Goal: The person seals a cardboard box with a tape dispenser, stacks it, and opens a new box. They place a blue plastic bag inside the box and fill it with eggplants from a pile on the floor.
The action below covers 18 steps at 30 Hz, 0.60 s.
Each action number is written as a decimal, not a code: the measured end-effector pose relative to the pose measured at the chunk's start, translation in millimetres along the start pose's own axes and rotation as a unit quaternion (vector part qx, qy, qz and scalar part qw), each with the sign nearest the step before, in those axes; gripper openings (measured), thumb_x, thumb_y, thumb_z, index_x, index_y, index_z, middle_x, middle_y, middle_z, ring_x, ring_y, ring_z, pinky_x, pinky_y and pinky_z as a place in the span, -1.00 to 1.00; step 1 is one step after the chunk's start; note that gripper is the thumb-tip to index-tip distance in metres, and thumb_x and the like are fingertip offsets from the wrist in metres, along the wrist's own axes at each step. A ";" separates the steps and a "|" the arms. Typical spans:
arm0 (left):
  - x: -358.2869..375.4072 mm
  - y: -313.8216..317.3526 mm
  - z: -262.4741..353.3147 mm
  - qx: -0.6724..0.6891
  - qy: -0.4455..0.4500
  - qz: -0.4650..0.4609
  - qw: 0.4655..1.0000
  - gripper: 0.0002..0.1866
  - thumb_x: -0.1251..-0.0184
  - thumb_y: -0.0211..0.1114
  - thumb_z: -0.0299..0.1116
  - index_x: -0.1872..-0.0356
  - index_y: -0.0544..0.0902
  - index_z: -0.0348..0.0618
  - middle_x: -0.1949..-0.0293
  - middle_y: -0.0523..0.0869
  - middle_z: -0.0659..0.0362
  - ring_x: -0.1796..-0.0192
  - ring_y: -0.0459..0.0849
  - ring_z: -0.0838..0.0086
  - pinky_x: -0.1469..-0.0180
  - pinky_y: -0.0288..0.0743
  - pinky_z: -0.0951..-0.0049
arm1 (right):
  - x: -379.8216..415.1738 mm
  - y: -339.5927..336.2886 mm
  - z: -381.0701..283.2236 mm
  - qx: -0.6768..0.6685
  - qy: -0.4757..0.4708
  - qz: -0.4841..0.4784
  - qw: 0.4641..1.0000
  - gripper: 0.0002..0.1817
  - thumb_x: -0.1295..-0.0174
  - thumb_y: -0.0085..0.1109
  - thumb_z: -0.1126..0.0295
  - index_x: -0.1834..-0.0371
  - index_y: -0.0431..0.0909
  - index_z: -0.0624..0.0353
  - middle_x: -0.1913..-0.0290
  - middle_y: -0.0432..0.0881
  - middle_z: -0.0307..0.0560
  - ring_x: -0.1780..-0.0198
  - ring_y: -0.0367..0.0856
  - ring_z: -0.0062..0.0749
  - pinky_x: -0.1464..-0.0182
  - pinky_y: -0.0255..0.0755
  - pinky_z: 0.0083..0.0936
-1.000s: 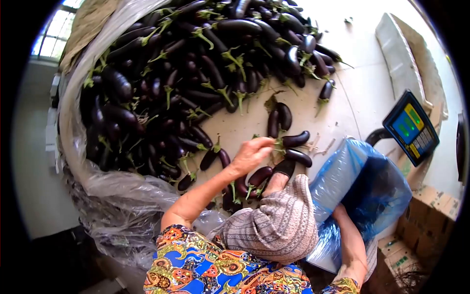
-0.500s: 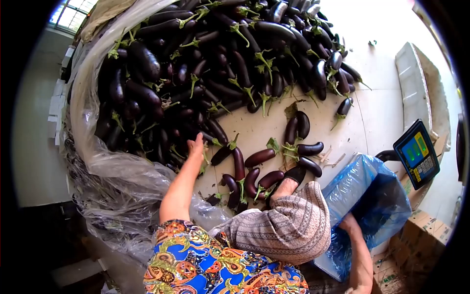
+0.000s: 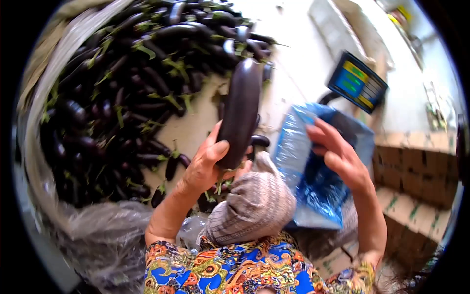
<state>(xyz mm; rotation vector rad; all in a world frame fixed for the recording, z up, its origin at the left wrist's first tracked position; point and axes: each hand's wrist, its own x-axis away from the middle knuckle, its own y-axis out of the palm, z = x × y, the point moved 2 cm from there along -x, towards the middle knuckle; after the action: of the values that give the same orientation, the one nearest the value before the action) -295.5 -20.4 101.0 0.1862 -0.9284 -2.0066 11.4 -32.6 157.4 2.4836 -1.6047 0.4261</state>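
Note:
My left hand [image 3: 204, 164] grips a large dark eggplant [image 3: 241, 105] near its lower end and holds it upright in front of me. My right hand [image 3: 339, 154], its fingers apart and holding nothing, hovers above a box lined with blue plastic [image 3: 313, 208]. The lined box stands at my right, beside my knee. Beyond my left hand, a big heap of eggplants [image 3: 132, 88] covers the floor on the left. A few loose eggplants [image 3: 170, 166] lie between the heap and my knee, partly hidden by my arm.
A scale display [image 3: 357, 81] on a dark arm rises just behind the lined box. Cardboard boxes [image 3: 416, 166] stand to the right. Clear plastic sheeting [image 3: 105, 240] is bunched at the lower left. A white foam box [image 3: 338, 29] sits farther back.
My left hand has come back from the heap with an eggplant and raised it. My right hand has lifted from inside the lined box. The view has swung right.

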 end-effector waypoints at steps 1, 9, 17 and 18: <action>-23.8 47.1 9.6 -0.026 0.034 0.044 0.998 -0.04 -0.22 0.34 0.21 -0.44 0.18 -0.26 0.02 0.62 0.04 0.26 0.65 0.51 0.49 0.49 0.61 | -6.4 8.5 -12.4 -0.031 -0.020 0.006 0.999 -0.11 -0.35 0.14 -0.02 -0.60 -0.03 0.17 -0.50 0.24 0.14 -0.51 0.18 -0.19 -0.50 0.04 -0.22; -49.6 100.1 13.5 -0.354 0.081 -0.155 0.919 -0.36 -0.43 0.23 -0.34 -0.49 0.25 -0.16 0.16 0.73 0.05 0.15 0.72 0.45 0.02 0.60 0.42 | 40.2 -22.2 -36.5 -0.270 0.065 0.255 0.926 -0.46 -0.37 0.15 0.07 -0.18 0.42 0.31 0.21 0.66 -0.02 0.27 0.70 -0.38 0.20 0.65 -0.50; 54.1 -61.1 47.2 -0.625 0.233 0.341 0.663 -0.63 -0.24 0.29 -0.54 -0.10 0.60 -0.25 0.00 0.66 0.02 -0.05 0.66 0.28 -0.10 0.56 0.34 | 31.1 -68.1 200.1 -0.135 0.260 0.214 0.932 -0.37 -0.26 0.27 0.19 -0.34 0.32 0.20 0.06 0.61 -0.08 0.05 0.60 -0.28 -0.01 0.51 -0.37; 70.6 -76.4 70.1 -0.671 0.267 0.363 0.588 -0.61 -0.21 0.29 -0.51 -0.11 0.60 -0.24 -0.04 0.63 0.00 -0.09 0.62 0.22 -0.10 0.54 0.31 | 16.8 -67.9 226.1 -0.155 0.254 0.249 0.922 -0.40 -0.29 0.26 0.24 -0.36 0.33 0.18 -0.02 0.61 -0.08 -0.03 0.58 -0.22 -0.10 0.48 -0.31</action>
<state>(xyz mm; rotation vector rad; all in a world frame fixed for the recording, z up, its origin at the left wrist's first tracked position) -420.0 -12.8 114.1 -0.3874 0.9216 -1.2141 114.3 -82.4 -49.8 1.5462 -1.8648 0.7359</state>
